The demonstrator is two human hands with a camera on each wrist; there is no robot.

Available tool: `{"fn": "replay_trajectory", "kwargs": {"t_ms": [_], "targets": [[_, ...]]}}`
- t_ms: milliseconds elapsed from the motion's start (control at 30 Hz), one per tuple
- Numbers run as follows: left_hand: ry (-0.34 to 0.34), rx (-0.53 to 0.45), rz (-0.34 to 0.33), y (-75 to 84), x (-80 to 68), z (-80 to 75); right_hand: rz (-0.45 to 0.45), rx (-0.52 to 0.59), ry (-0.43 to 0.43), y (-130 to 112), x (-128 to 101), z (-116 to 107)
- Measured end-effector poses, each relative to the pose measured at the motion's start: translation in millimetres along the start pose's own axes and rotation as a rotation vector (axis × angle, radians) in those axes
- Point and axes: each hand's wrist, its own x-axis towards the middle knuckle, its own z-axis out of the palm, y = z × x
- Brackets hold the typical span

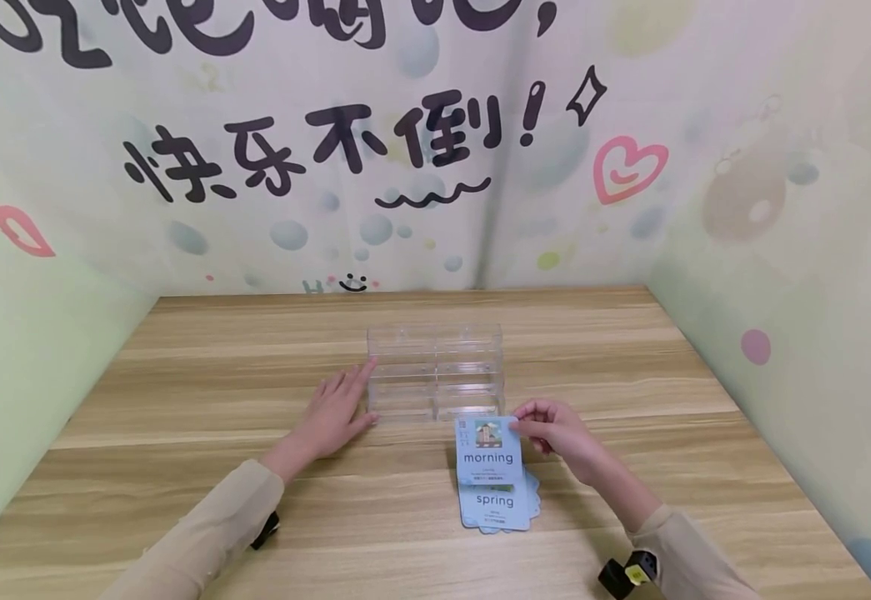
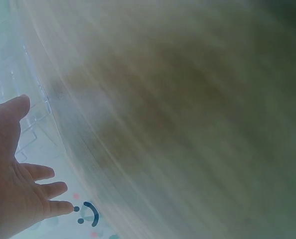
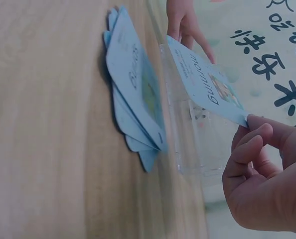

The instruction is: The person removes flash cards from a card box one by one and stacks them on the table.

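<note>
A wooden desk (image 1: 180, 400) fills the lower half of the head view, walled in by a pale backdrop (image 1: 435, 150) printed with black characters, bubbles and a pink heart. At the centre of the frame, toward the far side of the desk, stands a clear plastic organizer (image 1: 435, 371) with several compartments. Just below it, slightly right of centre, lies a fanned pile of light blue cards (image 1: 497, 504); the top one that shows reads "spring". Above that pile, a single card (image 1: 488, 450) printed "morning" with a small picture is lifted off the stack, its upper edge close to the front of the organizer; the right wrist view shows it tilted in the air beside the clear wall. The left hand (image 1: 337, 412), left of centre, lies flat on the desk with fingers straight and spread, its fingertips touching the left end of the organizer, gripping nothing. The right hand (image 1: 555, 433), right of centre, pinches the upper right corner of the "morning" card between thumb and curled fingers (image 3: 252, 149). In the left wrist view the picture is blurred; only the open palm and the desk's grain can be made out.
</note>
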Motion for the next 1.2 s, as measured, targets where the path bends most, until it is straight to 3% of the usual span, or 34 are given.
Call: {"fn": "replay_trajectory", "kwargs": {"t_ms": [533,833,1033,1200], "targets": [[0.01,0.005,0.012,-0.7,1.1,0.2,0.12,0.057,-0.054,22,-11,4],[0.016,0.003,0.017,0.8,-0.5,-1.6,0.126,0.05,-0.059,28,-15,3],[0.018,0.009,0.019,1.5,-0.1,-2.0,0.107,-0.015,-0.021,31,-15,5],[0.024,0.015,0.019,1.5,0.0,-0.9,0.096,-0.134,0.058,30,-16,10]]}}
